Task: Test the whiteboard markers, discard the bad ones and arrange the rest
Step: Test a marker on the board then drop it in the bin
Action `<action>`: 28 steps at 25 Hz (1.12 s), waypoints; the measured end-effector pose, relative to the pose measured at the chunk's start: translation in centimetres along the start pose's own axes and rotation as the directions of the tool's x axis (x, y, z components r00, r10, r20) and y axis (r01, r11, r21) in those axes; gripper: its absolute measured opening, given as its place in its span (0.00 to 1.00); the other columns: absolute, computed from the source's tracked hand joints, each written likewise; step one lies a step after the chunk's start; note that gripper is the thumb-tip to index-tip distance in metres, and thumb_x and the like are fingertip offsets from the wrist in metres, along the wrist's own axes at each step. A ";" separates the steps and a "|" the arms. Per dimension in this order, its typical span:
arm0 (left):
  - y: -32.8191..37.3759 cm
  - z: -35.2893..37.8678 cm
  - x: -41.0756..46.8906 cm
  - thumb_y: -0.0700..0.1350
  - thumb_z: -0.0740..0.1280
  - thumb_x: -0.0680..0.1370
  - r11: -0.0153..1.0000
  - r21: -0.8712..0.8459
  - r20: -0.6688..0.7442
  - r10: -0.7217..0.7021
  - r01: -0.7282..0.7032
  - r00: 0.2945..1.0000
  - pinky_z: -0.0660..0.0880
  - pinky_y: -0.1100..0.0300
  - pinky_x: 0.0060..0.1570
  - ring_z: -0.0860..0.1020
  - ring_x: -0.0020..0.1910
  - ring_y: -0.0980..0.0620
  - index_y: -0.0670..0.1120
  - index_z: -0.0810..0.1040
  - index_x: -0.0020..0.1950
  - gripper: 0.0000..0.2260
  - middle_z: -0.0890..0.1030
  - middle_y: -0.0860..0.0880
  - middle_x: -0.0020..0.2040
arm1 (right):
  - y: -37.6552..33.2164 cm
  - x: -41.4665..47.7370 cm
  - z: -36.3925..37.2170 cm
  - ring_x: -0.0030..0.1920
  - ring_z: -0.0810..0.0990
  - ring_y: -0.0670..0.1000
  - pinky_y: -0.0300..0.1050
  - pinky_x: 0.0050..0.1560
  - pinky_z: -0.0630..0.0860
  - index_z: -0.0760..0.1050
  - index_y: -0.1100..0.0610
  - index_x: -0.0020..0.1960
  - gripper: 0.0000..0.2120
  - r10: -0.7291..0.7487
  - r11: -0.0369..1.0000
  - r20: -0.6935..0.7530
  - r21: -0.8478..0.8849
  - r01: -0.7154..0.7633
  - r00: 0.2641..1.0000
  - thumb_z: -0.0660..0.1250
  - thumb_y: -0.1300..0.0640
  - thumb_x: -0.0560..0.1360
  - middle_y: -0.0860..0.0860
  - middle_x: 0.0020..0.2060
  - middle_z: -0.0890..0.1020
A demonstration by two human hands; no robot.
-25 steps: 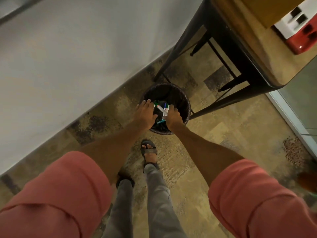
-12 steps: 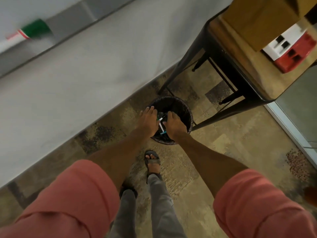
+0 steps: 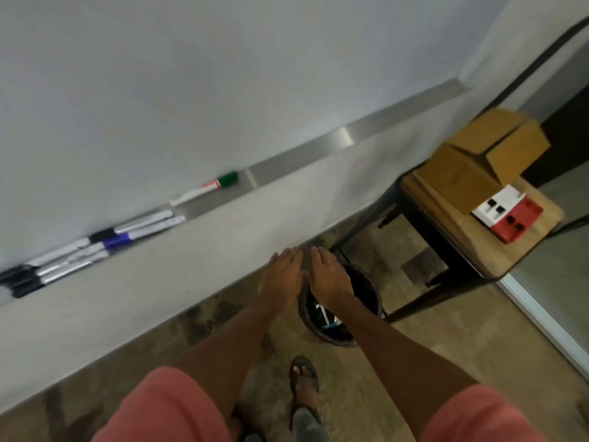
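My left hand (image 3: 282,275) and my right hand (image 3: 330,277) are side by side, flat with straight fingers, holding nothing, above a dark round waste bin (image 3: 366,291) on the floor. Several discarded markers (image 3: 328,317) lie inside the bin. On the metal whiteboard tray (image 3: 287,162) lies a green-capped marker (image 3: 207,188). To its left lie a black-capped marker (image 3: 134,226) and a blue-capped marker (image 3: 143,232), and further left several black-capped markers (image 3: 57,266) in a row.
A whiteboard (image 3: 191,74) fills the upper left. A dark-legged wooden stool (image 3: 478,250) stands right of the bin, carrying a cardboard box (image 3: 484,154) and a red and white box (image 3: 506,212). My sandalled foot (image 3: 304,381) is near the bin.
Both hands have let go of the markers, opened and risen out of the bin. The view has tilted up, so the tray with its markers now shows.
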State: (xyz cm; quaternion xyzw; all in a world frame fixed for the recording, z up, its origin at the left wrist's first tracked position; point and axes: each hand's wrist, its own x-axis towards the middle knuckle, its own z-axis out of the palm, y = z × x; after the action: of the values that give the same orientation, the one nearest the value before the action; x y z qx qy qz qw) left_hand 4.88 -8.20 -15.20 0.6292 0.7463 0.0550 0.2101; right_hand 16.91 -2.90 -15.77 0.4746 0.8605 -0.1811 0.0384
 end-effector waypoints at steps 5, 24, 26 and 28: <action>-3.2 -5.8 -3.3 0.49 0.49 0.84 0.995 0.009 -0.214 -0.091 0.095 0.973 0.39 0.59 0.73 0.51 0.76 0.53 0.46 0.53 0.77 0.22 0.53 0.50 0.78 | -6.8 1.2 -4.6 0.73 0.60 0.55 0.48 0.72 0.60 0.54 0.59 0.75 0.25 -0.145 0.989 -0.140 -0.032 0.142 0.979 0.57 0.56 0.81 0.56 0.73 0.62; -11.3 -16.6 -6.1 0.48 0.50 0.84 0.910 0.051 -0.446 -0.347 0.411 0.825 0.34 0.52 0.72 0.47 0.77 0.51 0.46 0.50 0.77 0.23 0.50 0.48 0.78 | -21.1 9.0 -11.7 0.52 0.82 0.50 0.44 0.52 0.79 0.81 0.55 0.54 0.30 -0.575 0.812 -0.127 -0.210 0.545 0.808 0.84 0.56 0.54 0.51 0.51 0.83; -11.6 -16.6 -6.3 0.49 0.49 0.84 0.903 0.048 -0.462 -0.360 0.428 0.811 0.33 0.53 0.70 0.47 0.77 0.51 0.46 0.49 0.77 0.23 0.50 0.48 0.78 | -21.3 9.7 -11.4 0.66 0.71 0.52 0.46 0.68 0.66 0.70 0.56 0.68 0.23 -0.599 0.777 -0.037 -0.268 0.569 0.800 0.69 0.59 0.74 0.53 0.65 0.74; -12.1 -16.6 -6.5 0.49 0.48 0.84 0.894 0.053 -0.458 -0.374 0.445 0.806 0.34 0.52 0.72 0.47 0.77 0.51 0.46 0.50 0.77 0.22 0.50 0.48 0.78 | -21.3 10.4 -10.7 0.68 0.68 0.52 0.45 0.70 0.62 0.66 0.56 0.70 0.21 -0.605 0.772 -0.035 -0.274 0.574 0.796 0.63 0.59 0.78 0.52 0.68 0.71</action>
State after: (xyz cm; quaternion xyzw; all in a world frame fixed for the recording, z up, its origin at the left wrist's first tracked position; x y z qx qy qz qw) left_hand -11.77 -13.88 -2.79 0.4387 0.8943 0.0883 -0.0058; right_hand -5.37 -1.12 -2.45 0.1820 0.9822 -0.0451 -0.0133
